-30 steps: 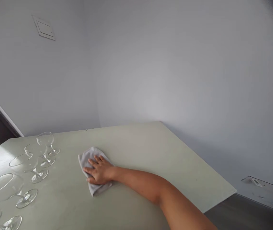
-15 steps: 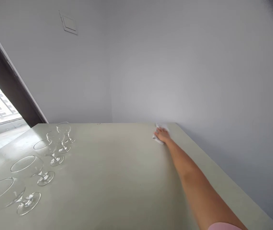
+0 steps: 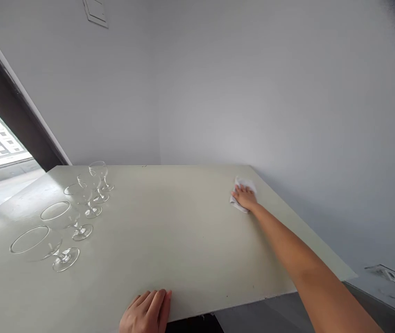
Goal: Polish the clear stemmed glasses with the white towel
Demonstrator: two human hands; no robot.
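Observation:
My right hand [image 3: 245, 198] lies with its fingers spread over a white cloth [image 3: 238, 205], pressing it against the pale table [image 3: 169, 222] near the far right corner. Part of the cloth is covered by the palm. At the table's near edge rests my left hand [image 3: 145, 313], its fingers curled and held together; no object shows in it, and its underside is hidden. Several clear stemmed glasses stand upright in a row on the left, the nearest glass [image 3: 66, 260] closest to my left hand. Neither hand touches them.
A grey wall [image 3: 253, 92] meets the table's far and right sides. To the left are a dark frame [image 3: 13, 97] and a bright opening with railings. A switch plate [image 3: 95, 13] sits high on the wall. A paper-like flat item [image 3: 391, 276] lies beyond the right edge.
My right hand and the cloth have shifted slightly right and nearer on the table. My left hand has come into view at the near edge. The view has tilted down.

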